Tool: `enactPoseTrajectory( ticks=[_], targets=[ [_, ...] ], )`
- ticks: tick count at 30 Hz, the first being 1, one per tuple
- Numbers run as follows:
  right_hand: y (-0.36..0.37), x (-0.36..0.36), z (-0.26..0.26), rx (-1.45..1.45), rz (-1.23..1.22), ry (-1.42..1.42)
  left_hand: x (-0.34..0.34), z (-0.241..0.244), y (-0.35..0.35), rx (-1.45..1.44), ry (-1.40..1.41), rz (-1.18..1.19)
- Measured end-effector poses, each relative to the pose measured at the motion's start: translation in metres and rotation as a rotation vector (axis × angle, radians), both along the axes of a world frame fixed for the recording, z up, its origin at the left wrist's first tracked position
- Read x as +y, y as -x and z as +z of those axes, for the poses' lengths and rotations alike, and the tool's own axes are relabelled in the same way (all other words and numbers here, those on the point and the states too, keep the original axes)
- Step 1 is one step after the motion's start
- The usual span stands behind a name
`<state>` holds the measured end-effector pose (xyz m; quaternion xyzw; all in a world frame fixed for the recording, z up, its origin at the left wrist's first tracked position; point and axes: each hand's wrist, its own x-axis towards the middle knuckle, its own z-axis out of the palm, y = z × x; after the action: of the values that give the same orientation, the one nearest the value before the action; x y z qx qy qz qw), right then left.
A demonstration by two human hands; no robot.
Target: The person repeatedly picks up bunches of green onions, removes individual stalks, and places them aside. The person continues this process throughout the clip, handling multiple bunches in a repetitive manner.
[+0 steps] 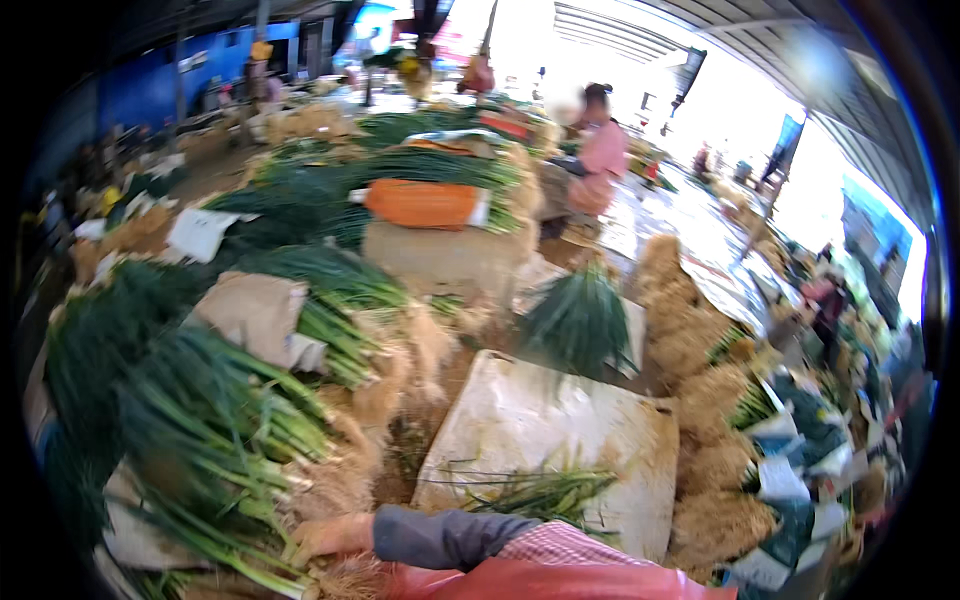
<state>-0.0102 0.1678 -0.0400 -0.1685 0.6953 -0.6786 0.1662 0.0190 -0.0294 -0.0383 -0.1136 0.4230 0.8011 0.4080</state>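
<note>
My left hand (330,536) reaches in from the bottom, its grey sleeve cover pulled over a checked cuff. It touches the root ends of a pile of long green leeks (202,405); the fingertips are blurred among stalks and roots, so a grip cannot be told. A few leeks (247,562) lie just below the hand, pale ends towards me. My right hand is out of view. In front of me a stained whitish sheet (555,405) is spread out, with loose leek leaves (547,491) on its near part. Pink clothing (577,581) covers my body at the bottom edge.
A beige cloth (255,315) lies on the left pile. Beyond it, an orange wrapped bundle (424,204) rests on more leeks. A leek bunch (577,322) stands past the sheet. Root-ended bundles (712,420) line the right side. A co-worker in pink (600,157) sits farther back.
</note>
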Motion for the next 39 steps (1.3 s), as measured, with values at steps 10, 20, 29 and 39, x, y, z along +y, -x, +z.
enactPoseTrajectory(
  ticks=[10,20,29,39],
  targets=[
    [-0.011,-0.023,0.010,-0.275,-0.232,-0.080,-0.005,0.011,-0.010,-0.124,-0.217,0.153],
    [-0.041,0.015,0.064,-0.393,-0.693,0.064,-0.011,0.009,-0.026,0.072,-0.251,0.190],
    [0.006,-0.059,0.018,-0.574,-0.475,0.276,-0.014,0.015,-0.035,0.130,-0.279,0.210],
    [-0.188,0.131,0.011,-0.881,-0.169,-0.435,-0.008,0.000,-0.035,-0.054,-0.335,0.167]
  ],
)
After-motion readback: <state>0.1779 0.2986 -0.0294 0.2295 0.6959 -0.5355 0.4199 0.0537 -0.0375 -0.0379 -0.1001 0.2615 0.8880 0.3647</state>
